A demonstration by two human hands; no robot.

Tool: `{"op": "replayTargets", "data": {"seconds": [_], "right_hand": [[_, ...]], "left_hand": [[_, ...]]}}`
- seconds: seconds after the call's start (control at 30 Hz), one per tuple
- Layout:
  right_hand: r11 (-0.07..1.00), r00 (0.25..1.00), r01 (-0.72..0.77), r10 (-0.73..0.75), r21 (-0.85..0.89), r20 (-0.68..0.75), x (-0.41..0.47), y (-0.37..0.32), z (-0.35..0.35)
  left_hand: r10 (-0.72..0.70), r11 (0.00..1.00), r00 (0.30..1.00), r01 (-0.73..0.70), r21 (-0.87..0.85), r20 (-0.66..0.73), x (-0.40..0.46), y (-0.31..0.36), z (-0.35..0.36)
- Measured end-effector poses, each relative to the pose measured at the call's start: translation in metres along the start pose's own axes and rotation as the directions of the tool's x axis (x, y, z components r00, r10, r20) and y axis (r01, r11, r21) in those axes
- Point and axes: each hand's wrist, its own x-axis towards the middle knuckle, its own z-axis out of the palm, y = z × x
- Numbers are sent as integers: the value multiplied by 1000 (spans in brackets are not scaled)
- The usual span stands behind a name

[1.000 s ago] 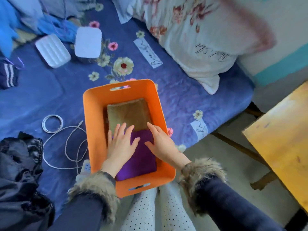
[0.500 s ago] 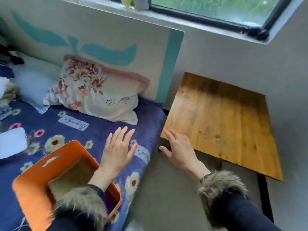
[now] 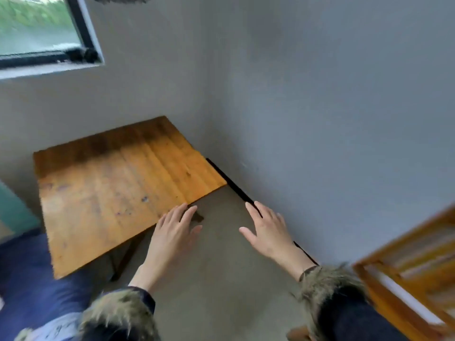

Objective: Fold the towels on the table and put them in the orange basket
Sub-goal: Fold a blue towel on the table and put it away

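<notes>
Both hands [image 3: 216, 232] spread flat, table [image 3: 110, 188] beside left fingertips [image 3: 183, 209]

Left hand [image 3: 172, 233], right hand [image 3: 267, 230]: outstretched, fingers straight.

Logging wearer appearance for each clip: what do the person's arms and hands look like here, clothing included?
Both arms are in dark navy sleeves with shaggy brownish-green faux-fur cuffs. The left hand and right hand are bare: no gloves, and no rings or watch can be seen. The left cuff and right cuff look alike.
</notes>
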Motion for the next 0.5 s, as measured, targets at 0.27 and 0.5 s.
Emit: {"op": "replayTargets", "data": {"seconds": [0.27,0.5], "right_hand": [[827,825,-545,558,137,-88,-133,122,-12],[523,512,-804,851,282,-118,-283,168,1]], "left_hand": [[509,852,850,-476,-221,134,58,162,29],[806,588,566,-731,-347,174,11,311,50]]}}
